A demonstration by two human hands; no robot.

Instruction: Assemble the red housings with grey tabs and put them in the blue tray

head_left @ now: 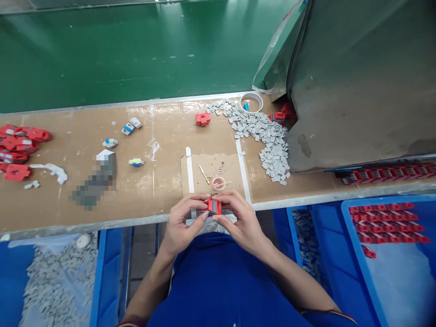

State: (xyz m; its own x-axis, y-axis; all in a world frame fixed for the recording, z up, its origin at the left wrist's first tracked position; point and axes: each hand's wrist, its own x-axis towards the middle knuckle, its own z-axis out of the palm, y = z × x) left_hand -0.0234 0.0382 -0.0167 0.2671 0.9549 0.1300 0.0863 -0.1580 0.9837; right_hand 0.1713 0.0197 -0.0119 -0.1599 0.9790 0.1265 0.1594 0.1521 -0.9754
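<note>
Between my two hands, just over the front edge of the bench, is a small red plastic part with a grey band (214, 206). The fingers and thumb of my left hand (184, 222) pinch its left end. My right hand (240, 220) grips the right end in the same way. Beyond my fingertips, a small round tub (218, 183) with a thin stick in it stands on a taped cardboard sheet (228, 163). A pale thin stick (204, 174) lies left of the tub. Farther back lies a single red part (203, 119).
Small grey plates (262, 129) spread across the right of the bench, beside a tape roll (251, 103). Red parts (20, 143) are heaped at the far left. A large metal housing (361, 86) blocks the right. A blue bin (391, 268) holds rows of red parts.
</note>
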